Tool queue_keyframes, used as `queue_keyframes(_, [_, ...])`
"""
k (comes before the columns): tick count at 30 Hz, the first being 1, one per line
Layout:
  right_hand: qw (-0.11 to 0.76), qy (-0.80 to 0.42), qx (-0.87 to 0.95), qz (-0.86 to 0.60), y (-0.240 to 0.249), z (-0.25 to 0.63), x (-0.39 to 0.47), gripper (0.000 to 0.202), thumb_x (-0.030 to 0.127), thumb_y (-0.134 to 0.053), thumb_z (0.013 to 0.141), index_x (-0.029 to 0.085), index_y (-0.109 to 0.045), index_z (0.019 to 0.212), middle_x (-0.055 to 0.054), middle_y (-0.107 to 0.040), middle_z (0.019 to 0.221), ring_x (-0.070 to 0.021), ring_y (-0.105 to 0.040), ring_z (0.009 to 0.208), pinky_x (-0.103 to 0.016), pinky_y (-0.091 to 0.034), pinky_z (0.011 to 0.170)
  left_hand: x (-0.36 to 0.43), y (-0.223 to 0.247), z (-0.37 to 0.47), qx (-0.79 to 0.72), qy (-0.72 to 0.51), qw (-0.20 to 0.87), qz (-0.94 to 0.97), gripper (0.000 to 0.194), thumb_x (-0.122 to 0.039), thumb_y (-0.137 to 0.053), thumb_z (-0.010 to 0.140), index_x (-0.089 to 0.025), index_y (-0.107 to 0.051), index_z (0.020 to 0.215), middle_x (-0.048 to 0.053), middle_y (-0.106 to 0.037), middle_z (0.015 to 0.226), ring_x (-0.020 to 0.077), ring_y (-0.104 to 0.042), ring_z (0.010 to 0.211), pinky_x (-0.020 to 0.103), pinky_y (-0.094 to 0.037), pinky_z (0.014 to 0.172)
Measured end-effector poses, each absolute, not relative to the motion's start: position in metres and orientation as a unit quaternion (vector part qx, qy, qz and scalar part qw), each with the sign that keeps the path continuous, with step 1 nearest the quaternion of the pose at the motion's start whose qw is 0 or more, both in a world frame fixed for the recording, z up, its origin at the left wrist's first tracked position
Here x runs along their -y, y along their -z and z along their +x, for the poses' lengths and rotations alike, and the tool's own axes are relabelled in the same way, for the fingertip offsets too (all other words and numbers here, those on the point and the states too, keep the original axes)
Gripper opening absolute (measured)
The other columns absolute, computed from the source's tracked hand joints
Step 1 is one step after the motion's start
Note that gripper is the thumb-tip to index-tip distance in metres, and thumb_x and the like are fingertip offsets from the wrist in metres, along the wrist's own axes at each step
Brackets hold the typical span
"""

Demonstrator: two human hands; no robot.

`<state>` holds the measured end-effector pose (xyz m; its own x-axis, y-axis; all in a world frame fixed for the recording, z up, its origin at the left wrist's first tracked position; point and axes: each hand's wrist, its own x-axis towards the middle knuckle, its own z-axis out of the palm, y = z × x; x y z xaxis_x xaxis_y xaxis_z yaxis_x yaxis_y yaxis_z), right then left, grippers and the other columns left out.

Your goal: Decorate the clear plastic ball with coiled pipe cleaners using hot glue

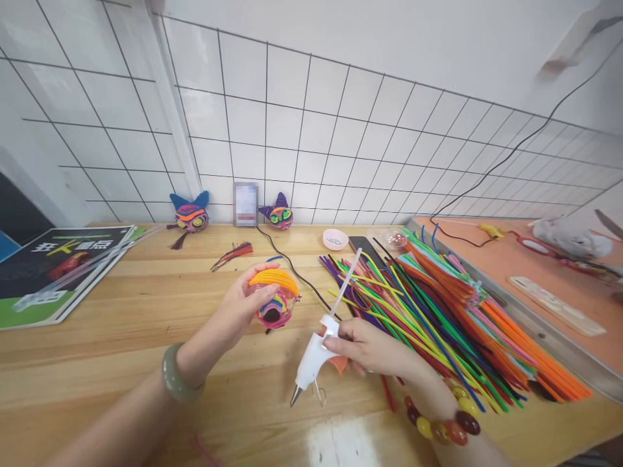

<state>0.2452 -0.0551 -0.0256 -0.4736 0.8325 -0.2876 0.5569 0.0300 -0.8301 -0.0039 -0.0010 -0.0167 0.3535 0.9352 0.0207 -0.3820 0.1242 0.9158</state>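
Fingers of my left hand are wrapped round a small craft ball, which has orange strips on top and pink, blue and yellow coils with a dark round spot on its front. My right hand grips a white glue gun with an orange trigger. Its metal nozzle points down and to the left, above the wooden table, and a clear glue stick juts from its back end. Gun and ball are apart.
Many coloured pipe cleaners cover the table's right side. Behind are a pink bowl, a dark phone and two cat-like ornaments. A black cable crosses the middle. Magazines lie left.
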Motion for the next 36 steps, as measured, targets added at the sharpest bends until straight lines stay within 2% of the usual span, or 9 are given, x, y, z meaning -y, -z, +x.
queue_keyframes(5, [0.107,-0.276,0.758,-0.582,0.034,0.238,0.052,0.042,0.052,-0.051,0.090,0.018,-0.060,0.066,0.000,-0.056,0.056,-0.0156,-0.056,0.053,-0.025,-0.039,0.050,0.004,0.017,-0.001,-0.311,-0.468,0.688,0.460,0.056,-0.032,-0.076,0.071,-0.020,-0.051,0.120,0.008,-0.071,0.096,0.0242,-0.069,0.084,0.033,-0.054,0.072])
queue_keyframes(7, [0.163,-0.167,0.781,-0.579,0.030,0.235,0.054,0.035,0.043,-0.056,0.090,0.018,-0.062,0.067,-0.004,-0.061,0.068,-0.0201,-0.060,0.067,-0.030,-0.043,0.061,0.007,0.016,0.001,-0.308,-0.459,0.690,0.468,0.056,-0.033,-0.076,0.071,-0.019,-0.050,0.119,0.008,-0.071,0.093,0.0243,-0.069,0.084,0.033,-0.053,0.073])
queue_keyframes(9, [0.267,-0.107,0.791,-0.540,0.025,0.231,0.059,0.024,0.035,-0.056,0.091,0.017,-0.064,0.076,-0.007,-0.063,0.081,-0.0222,-0.060,0.080,-0.034,-0.046,0.071,0.010,0.016,0.005,-0.300,-0.447,0.694,0.478,0.055,-0.034,-0.075,0.072,-0.019,-0.050,0.118,0.008,-0.071,0.093,0.0233,-0.069,0.084,0.033,-0.052,0.073])
queue_keyframes(11, [0.375,-0.102,0.798,-0.460,0.020,0.225,0.067,0.013,0.028,-0.056,0.092,0.017,-0.062,0.096,-0.008,-0.062,0.093,-0.0212,-0.059,0.091,-0.034,-0.048,0.080,0.014,0.017,0.009,-0.293,-0.432,0.700,0.488,0.052,-0.034,-0.074,0.074,-0.020,-0.050,0.118,0.007,-0.071,0.094,0.0210,-0.068,0.084,0.031,-0.052,0.074])
queue_keyframes(12, [0.410,-0.106,0.801,-0.423,0.018,0.221,0.071,0.016,0.025,-0.057,0.091,0.018,-0.060,0.106,-0.008,-0.061,0.098,-0.0206,-0.058,0.095,-0.033,-0.048,0.083,0.015,0.018,0.011,-0.291,-0.423,0.703,0.492,0.050,-0.034,-0.073,0.075,-0.020,-0.051,0.118,0.006,-0.071,0.095,0.0196,-0.067,0.084,0.030,-0.051,0.075])
queue_keyframes(16, [0.430,-0.115,0.813,-0.376,0.015,0.209,0.082,0.036,0.023,-0.062,0.089,0.020,-0.052,0.124,-0.010,-0.056,0.110,-0.0202,-0.055,0.104,-0.032,-0.048,0.089,0.021,0.023,0.017,-0.291,-0.402,0.715,0.493,0.047,-0.031,-0.073,0.076,-0.021,-0.052,0.117,0.003,-0.069,0.095,0.0157,-0.065,0.081,0.026,-0.050,0.073])
queue_keyframes(22, [0.437,-0.118,0.810,-0.374,0.015,0.203,0.083,0.029,0.023,-0.062,0.089,0.019,-0.057,0.117,-0.008,-0.056,0.100,-0.0192,-0.057,0.092,-0.031,-0.052,0.079,0.025,0.027,0.021,-0.275,-0.393,0.724,0.496,0.045,-0.029,-0.073,0.077,-0.022,-0.054,0.117,0.003,-0.068,0.095,0.0139,-0.063,0.081,0.025,-0.049,0.073])
queue_keyframes(28, [0.448,-0.124,0.804,-0.370,0.017,0.203,0.082,0.024,0.023,-0.062,0.089,0.018,-0.060,0.112,-0.009,-0.056,0.098,-0.0197,-0.058,0.093,-0.032,-0.053,0.079,0.025,0.025,0.022,-0.275,-0.396,0.731,0.483,0.047,-0.030,-0.075,0.074,-0.021,-0.055,0.116,0.003,-0.069,0.094,0.0146,-0.064,0.080,0.024,-0.048,0.071])
queue_keyframes(36, [0.463,-0.130,0.800,-0.358,0.015,0.203,0.080,0.020,0.025,-0.061,0.089,0.022,-0.061,0.109,-0.008,-0.058,0.096,-0.0193,-0.060,0.090,-0.033,-0.054,0.075,0.028,0.026,0.022,-0.289,-0.390,0.740,0.466,0.051,-0.034,-0.076,0.072,-0.022,-0.055,0.117,0.005,-0.070,0.093,0.0186,-0.065,0.079,0.028,-0.049,0.070])
